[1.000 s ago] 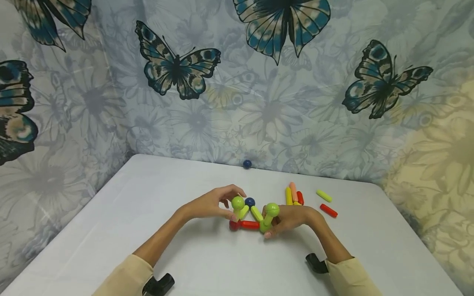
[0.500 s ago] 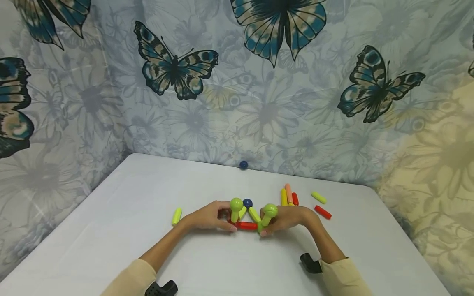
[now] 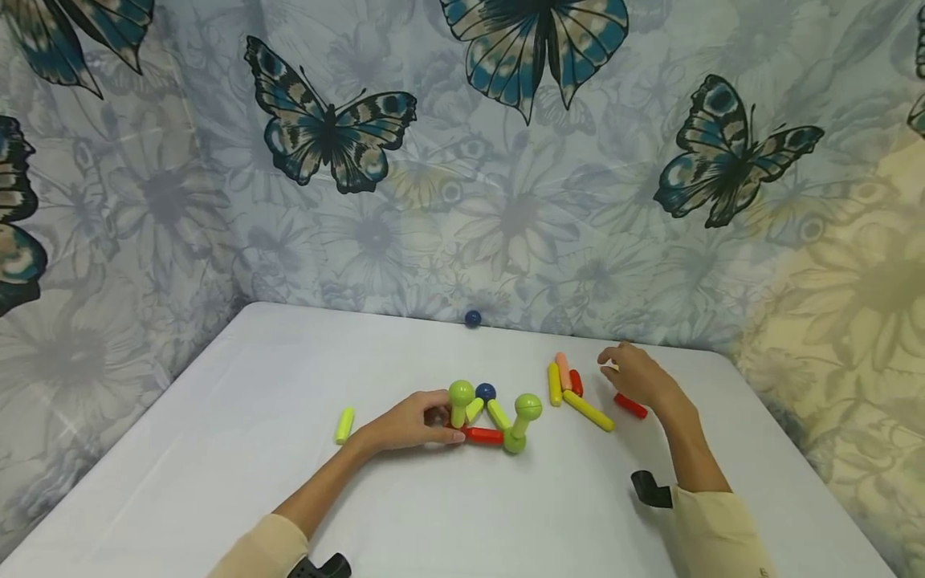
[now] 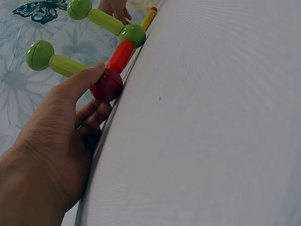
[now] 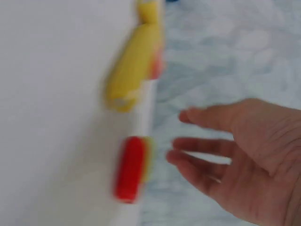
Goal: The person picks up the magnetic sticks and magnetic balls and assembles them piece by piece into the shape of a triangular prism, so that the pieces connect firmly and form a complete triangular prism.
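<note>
My left hand (image 3: 408,421) grips the red ball (image 4: 109,85) at the left corner of a ball-and-stick toy frame, with the thumb on its top and fingers behind. A red stick (image 3: 482,436) joins that ball to a green ball (image 3: 515,441); two lime sticks run back to a blue ball (image 3: 486,392). Upright lime sticks capped with green balls (image 3: 528,407) rise from both front corners. My right hand (image 3: 639,376), fingers loosely spread and holding nothing, hovers past a loose red stick (image 5: 130,168). A lime stick (image 5: 147,162) shows partly behind that red one.
Left of the frame lies a lime stick (image 3: 344,425). Yellow (image 3: 588,410), orange (image 3: 564,371) and short red (image 3: 576,382) sticks lie to its right. Another blue ball (image 3: 473,319) sits at the table's back edge, against the butterfly-print cloth (image 3: 506,209).
My right hand has let go of the frame's green corner and moved right and back, above the loose sticks. My left hand has come down from the upright's top onto the red ball.
</note>
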Motion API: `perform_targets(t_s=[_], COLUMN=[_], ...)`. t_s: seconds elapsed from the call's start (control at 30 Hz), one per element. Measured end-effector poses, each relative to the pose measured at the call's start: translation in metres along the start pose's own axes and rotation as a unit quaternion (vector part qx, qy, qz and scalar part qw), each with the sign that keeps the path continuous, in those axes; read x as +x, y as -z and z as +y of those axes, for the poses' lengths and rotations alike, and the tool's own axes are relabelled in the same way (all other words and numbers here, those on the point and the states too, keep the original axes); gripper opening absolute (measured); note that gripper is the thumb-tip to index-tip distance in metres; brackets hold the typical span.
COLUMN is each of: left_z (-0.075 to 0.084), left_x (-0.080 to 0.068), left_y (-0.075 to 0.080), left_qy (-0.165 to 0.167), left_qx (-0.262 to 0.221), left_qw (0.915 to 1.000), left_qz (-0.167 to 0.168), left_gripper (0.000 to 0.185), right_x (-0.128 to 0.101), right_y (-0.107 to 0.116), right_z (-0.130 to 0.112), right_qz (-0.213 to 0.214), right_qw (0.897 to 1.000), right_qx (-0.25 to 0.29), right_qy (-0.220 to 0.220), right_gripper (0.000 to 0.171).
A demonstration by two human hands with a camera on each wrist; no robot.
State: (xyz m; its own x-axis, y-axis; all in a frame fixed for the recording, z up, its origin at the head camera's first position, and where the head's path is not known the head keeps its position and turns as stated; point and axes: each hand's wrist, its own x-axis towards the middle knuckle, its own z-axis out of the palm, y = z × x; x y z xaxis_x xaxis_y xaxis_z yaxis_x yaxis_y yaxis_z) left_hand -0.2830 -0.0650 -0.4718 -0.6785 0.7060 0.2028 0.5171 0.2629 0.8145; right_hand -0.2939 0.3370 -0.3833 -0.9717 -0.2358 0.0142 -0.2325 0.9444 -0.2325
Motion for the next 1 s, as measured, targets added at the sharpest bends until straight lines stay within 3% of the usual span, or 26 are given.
perform_targets(t_s=[0.17,0.33,0.5,0.63,0.77,0.87,1.0], left_z=[-0.001,-0.001,-0.003,-0.004,-0.004,-0.005,-0.006], left_x=[-0.001,-0.001,-0.001,0.001,0.001,0.001,-0.001], left_y=[0.001,0.003,0.003,0.002,0.001,0.0,-0.001], left_qy=[0.004,0.004,-0.002,0.001,0.0,-0.008,-0.013], left_qx=[-0.003,-0.003,-0.011,-0.017,-0.017,-0.015,-0.016], left_qw=[1.0,1.0,0.9999,0.9997,0.9995,0.9994,0.999], left_qz=[0.0,0.0,0.008,0.016,0.025,0.032,0.04], left_gripper=[0.017,0.017,0.016,0.017,0.017,0.016,0.016], right_x=[0.001,-0.001,0.003,0.003,0.001,-0.005,-0.019], right_y=[-0.015,-0.016,-0.011,-0.007,0.002,0.017,0.034], right_z=[0.019,0.026,0.026,0.019,-0.002,-0.031,-0.08], right_qz=[-0.008,-0.029,-0.064,-0.034,0.03,0.055,0.066], right_qw=[0.998,0.995,0.993,0.998,0.998,0.991,0.98], right_qx=[-0.027,-0.031,-0.023,-0.012,0.045,0.082,0.095], right_qy=[-0.054,-0.09,-0.093,-0.051,0.038,0.093,0.16], right_gripper=[0.023,0.03,0.021,0.014,0.007,0.007,0.019])
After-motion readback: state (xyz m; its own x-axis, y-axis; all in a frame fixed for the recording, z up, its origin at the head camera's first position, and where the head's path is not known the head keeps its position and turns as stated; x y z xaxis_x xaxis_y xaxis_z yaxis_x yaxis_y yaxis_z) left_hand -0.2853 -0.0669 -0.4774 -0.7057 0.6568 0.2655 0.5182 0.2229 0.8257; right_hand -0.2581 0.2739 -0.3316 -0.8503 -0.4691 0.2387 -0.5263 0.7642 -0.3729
